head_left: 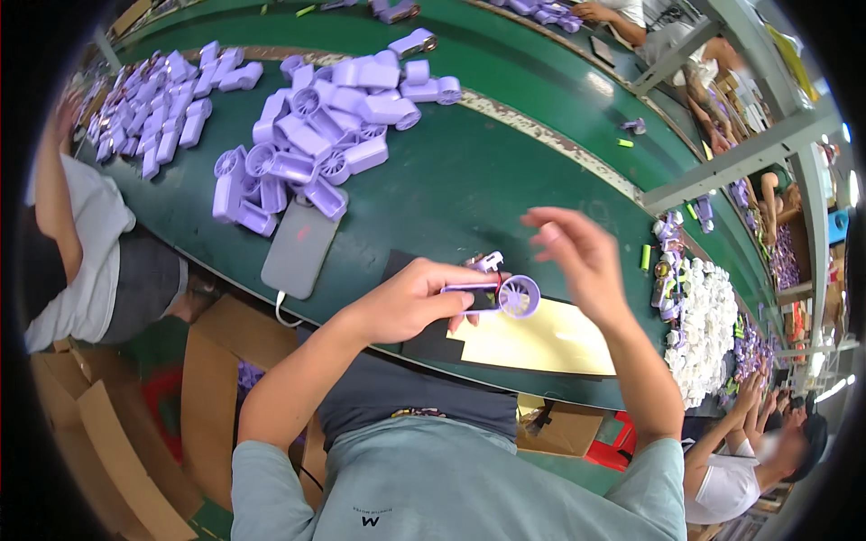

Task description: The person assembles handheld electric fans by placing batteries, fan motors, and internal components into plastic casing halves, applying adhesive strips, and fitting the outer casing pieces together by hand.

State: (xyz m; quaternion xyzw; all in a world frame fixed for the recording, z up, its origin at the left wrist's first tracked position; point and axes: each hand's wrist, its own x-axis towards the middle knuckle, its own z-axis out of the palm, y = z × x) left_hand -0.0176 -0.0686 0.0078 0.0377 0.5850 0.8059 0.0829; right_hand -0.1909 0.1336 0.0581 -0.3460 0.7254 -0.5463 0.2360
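My left hand is closed round a purple plastic fan housing whose round grille faces up. Beside the grille, a small white part with red wires sticks out of the housing. My right hand is raised to the right of the housing and apart from it, its fingers loosely bent and apart, with nothing visible in them. Beneath the hands lies a yellow sheet on a black mat.
Purple housings are heaped at the upper left, next to a grey phone-like device with a white cable. White parts and a green cylinder lie at right. A grey metal frame rises there. Co-workers sit around the green table.
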